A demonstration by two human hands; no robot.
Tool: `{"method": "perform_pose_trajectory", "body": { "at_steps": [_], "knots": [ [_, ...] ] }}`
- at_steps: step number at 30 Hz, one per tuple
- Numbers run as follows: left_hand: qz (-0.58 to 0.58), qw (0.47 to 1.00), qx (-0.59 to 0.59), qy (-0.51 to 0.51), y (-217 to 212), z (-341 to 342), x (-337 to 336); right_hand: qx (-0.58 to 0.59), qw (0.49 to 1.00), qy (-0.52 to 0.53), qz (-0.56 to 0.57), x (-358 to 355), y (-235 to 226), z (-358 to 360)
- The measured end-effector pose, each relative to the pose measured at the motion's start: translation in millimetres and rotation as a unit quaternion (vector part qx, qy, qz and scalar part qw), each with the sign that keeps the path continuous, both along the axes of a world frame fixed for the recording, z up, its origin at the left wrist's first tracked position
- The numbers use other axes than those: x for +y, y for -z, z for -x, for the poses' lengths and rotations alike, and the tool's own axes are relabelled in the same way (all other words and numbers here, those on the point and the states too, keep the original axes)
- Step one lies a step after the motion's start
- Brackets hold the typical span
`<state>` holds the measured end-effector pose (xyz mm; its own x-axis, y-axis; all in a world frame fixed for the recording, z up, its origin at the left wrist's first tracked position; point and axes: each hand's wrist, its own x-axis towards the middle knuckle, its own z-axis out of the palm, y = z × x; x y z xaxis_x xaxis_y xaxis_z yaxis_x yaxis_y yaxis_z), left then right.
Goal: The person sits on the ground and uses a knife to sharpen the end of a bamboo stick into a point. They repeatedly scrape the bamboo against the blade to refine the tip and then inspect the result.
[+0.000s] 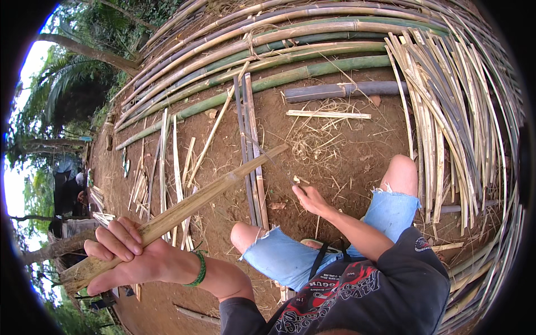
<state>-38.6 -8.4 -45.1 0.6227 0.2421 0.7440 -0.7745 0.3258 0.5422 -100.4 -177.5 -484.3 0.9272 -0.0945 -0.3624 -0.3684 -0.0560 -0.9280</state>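
My left hand (125,251) is wrapped round the near end of a long split bamboo strip (206,192). The strip slants up and away to the right, its far tip over the bare dirt. Near the middle, my right hand (311,200) is closed on what looks like a knife (277,163); its thin dark blade points up-left toward the strip's far part, and the handle is mostly hidden in my fingers. From this view I cannot tell whether the blade touches the strip. Curled bamboo shavings (318,142) lie on the ground beyond my right hand.
Long bamboo poles (312,68) lie across the back. A large pile of split strips (441,117) rests at the right. A dark bamboo piece (346,91) and dark slats (248,162) lie ahead. More strips (163,162) lie at left, with trees (72,84) beyond.
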Motion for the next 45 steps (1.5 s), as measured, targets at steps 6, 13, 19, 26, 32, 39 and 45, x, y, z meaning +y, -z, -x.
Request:
{"method": "perform_pose_trajectory", "body": {
  "at_steps": [6, 13, 19, 26, 32, 39, 45],
  "knots": [
    [-0.009, 0.997, -0.024, 0.074, -4, -5, -15, 0.178, 0.973, 0.070, 0.131, -51, 79, -3],
    [-0.007, 1.000, -0.008, -0.002, 3, -3, 2, -0.096, 0.993, -0.028, 0.065, -11, 12, 10],
    [0.000, 0.999, -0.027, 0.032, -7, -21, 0, 0.223, 0.973, 0.061, -0.009, -36, 57, -17],
    [0.018, 0.972, 0.001, -0.236, -13, -51, -28, 0.043, 0.996, 0.072, 0.027, -26, -12, 9],
    [-0.078, 0.978, -0.063, 0.185, -6, -35, 15, -0.071, 0.996, 0.014, -0.048, -3, -115, 31],
    [-0.032, 0.882, -0.150, 0.446, 0, -34, 11, -0.239, 0.951, -0.147, -0.131, -2, -188, 41],
    [-0.025, 0.890, -0.160, 0.426, 1, -19, -7, -0.013, 0.991, 0.036, -0.128, -1, -91, 28]
  ]
}}
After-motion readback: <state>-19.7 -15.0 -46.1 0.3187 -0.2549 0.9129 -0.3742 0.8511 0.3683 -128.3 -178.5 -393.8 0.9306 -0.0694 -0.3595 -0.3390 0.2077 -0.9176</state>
